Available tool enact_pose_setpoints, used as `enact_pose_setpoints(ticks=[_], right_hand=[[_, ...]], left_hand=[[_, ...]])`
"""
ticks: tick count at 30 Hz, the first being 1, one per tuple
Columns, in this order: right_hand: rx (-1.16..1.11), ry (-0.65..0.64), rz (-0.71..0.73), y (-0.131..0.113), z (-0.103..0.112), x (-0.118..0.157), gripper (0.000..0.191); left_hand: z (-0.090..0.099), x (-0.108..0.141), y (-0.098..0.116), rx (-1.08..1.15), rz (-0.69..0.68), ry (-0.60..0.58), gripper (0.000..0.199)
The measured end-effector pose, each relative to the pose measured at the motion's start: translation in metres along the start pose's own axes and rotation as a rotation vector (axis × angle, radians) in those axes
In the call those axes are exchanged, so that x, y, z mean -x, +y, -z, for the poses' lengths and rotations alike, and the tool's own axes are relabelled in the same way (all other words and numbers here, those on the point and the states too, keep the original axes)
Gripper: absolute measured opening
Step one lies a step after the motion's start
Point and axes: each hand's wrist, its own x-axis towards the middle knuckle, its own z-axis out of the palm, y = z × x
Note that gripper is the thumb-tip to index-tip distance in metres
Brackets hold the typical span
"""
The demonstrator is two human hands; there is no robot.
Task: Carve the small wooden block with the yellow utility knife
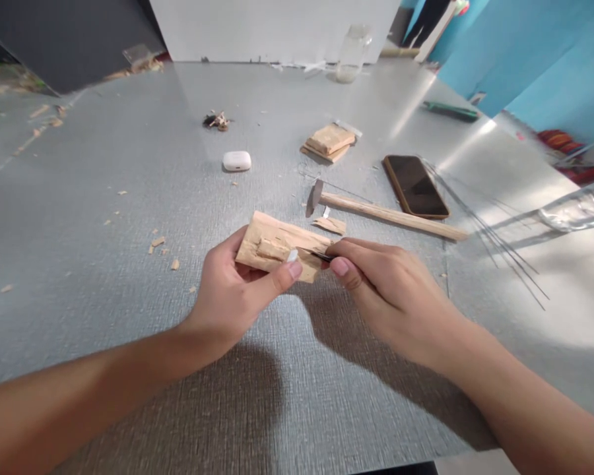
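Observation:
My left hand (237, 284) is closed around a flat piece of wood (282, 231), held tilted above the table. A smaller, rough wood strip (272, 249) lies on its face, and my left thumb presses by a small white piece (292, 254) there. My right hand (391, 284) pinches a thin dark pointed tool (321, 255), its tip against the wood; its exact kind is hidden by the fingers. Just beyond the hands lies a hammer (391, 212) with a wooden handle, and near its head a wood splinter (329, 225).
A phone (416, 186), a white earbud case (237, 161), stacked wood pieces (329, 141) and thin wires (495, 237) lie on the grey table (103, 284). Farther off are a glass jar (352, 56) and a green cutter (450, 111). A clear bottle (579, 206) is at right. Wood chips are scattered leftward.

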Motion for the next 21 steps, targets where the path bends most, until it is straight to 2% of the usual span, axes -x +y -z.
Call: enact_pose_setpoints(ticks=[6,11,17,21], right_hand=[[-0.166,-0.116,-0.052,0.004,0.01,-0.003,0.035],[-0.184,-0.164,-0.059,0.008,0.011,-0.004,0.032],[-0.105,-0.105,-0.083,0.006,0.008,-0.003,0.026],[-0.134,-0.123,-0.069,0.007,0.01,-0.003,0.026]], left_hand=[[0.003,0.0,-0.001,-0.048,0.022,-0.011,0.036],[0.003,-0.002,0.0,-0.051,0.056,-0.046,0.035],[0.003,-0.003,0.001,-0.057,0.065,-0.083,0.036],[0.003,-0.002,0.002,-0.047,0.078,-0.103,0.035]])
